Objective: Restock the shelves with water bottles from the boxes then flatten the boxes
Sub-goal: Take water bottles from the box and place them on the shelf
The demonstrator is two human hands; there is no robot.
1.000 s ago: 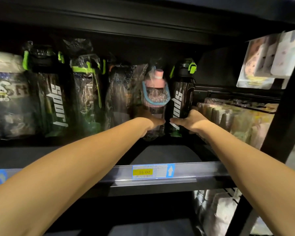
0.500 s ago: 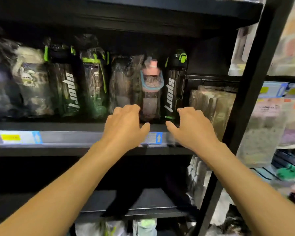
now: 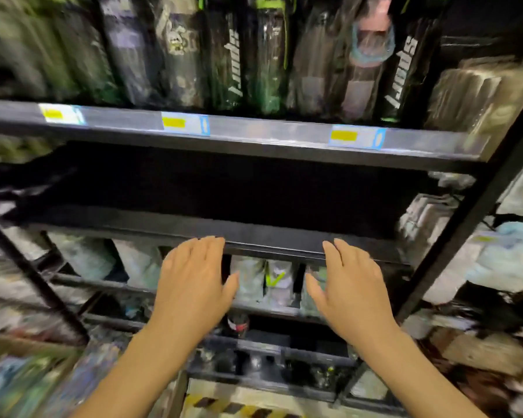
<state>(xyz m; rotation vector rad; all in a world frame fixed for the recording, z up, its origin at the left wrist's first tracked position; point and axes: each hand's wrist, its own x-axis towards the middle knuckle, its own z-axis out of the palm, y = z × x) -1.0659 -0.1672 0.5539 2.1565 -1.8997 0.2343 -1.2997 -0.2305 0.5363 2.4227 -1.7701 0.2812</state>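
Hovering at six o'clock with left hand (image 3: 194,285) and right hand (image 3: 351,288) side by side, palms down, fingers straight, holding nothing, before the middle shelf (image 3: 269,233). Standing at twelve o'clock on the upper shelf (image 3: 254,131), wrapped water bottles (image 3: 233,55).

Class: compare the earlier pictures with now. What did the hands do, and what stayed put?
Both hands came off the bottles and drew back and down; the left hand and right hand now hover open and empty by a lower shelf edge. The pink bottle and black sport bottle stay in their row above.
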